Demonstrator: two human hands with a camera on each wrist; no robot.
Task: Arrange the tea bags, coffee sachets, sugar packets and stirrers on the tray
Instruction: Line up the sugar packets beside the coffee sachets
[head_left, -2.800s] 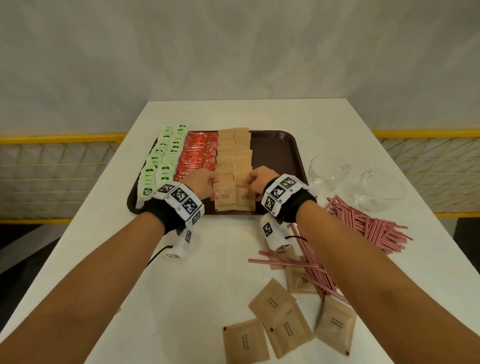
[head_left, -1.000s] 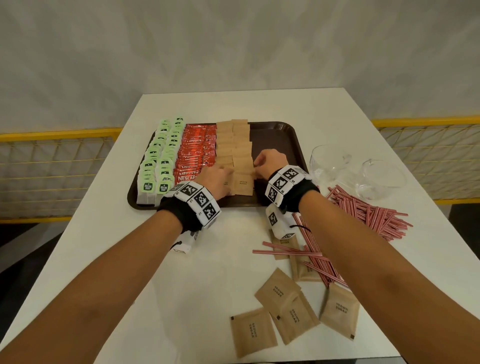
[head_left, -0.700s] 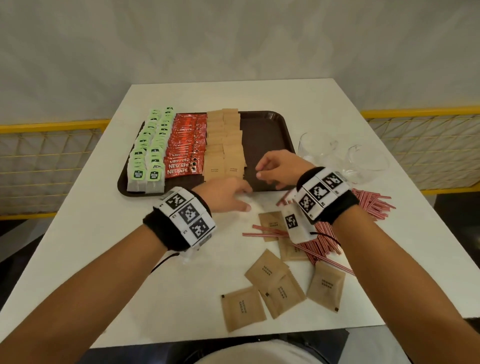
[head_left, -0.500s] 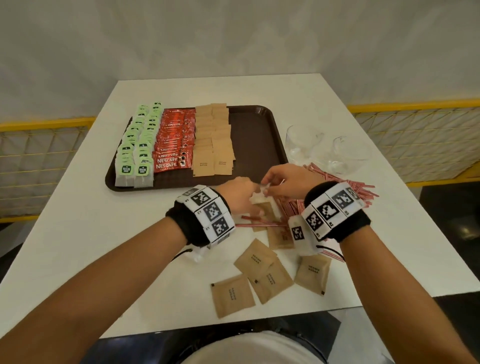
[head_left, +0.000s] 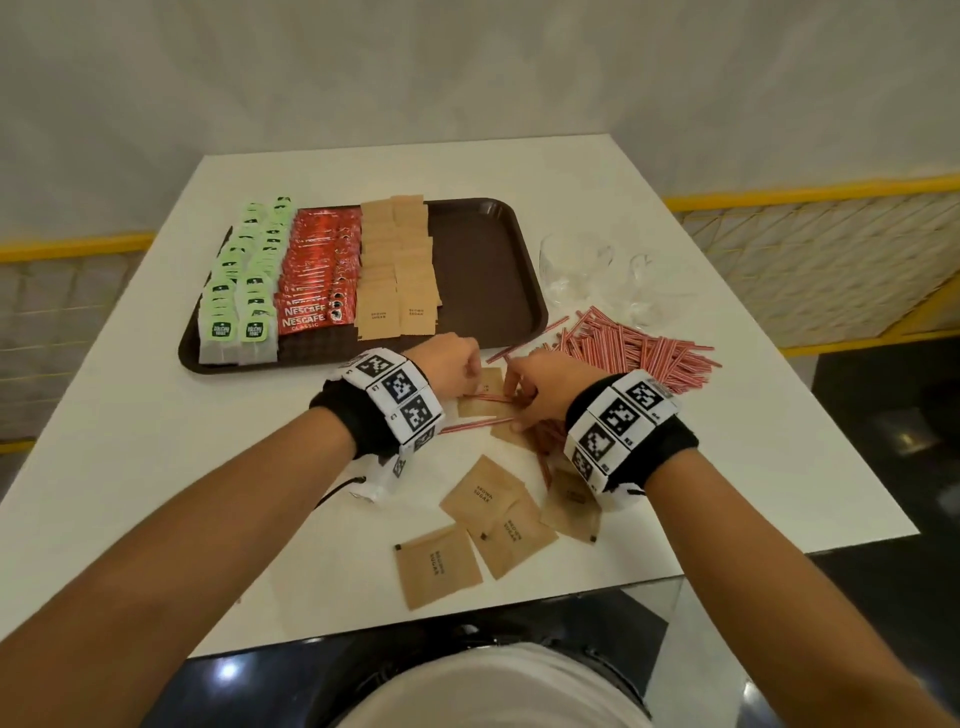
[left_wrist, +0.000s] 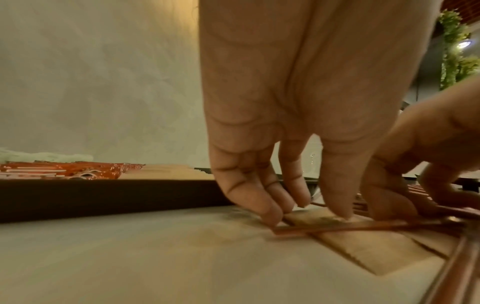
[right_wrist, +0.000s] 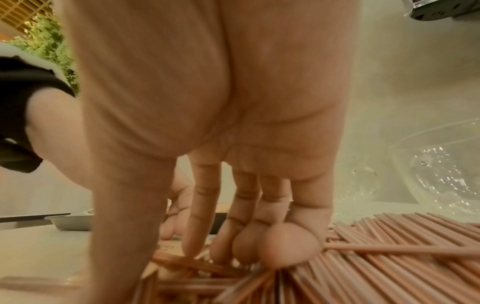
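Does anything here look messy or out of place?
Yes. The tray holds neat rows, but loose brown sugar packets lie scattered on the table near the person, some overlapping, and red striped stirrers sprawl in a heap, a few strays crossing the packets.

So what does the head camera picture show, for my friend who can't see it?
Both hands, left hand and right hand, reach down to a brown sugar packet crossed by red striped stirrers on a white table. Behind sits a brown tray with tea bags, coffee sachets and sugar packets.

Red coffee sachets (head_left: 310, 313) on the tray read "NESCAFÉ CLASSIC"; brown sugar packets (head_left: 482, 497) on the bench read "BROWN SUGAR". Tea-bag labels are illegible.
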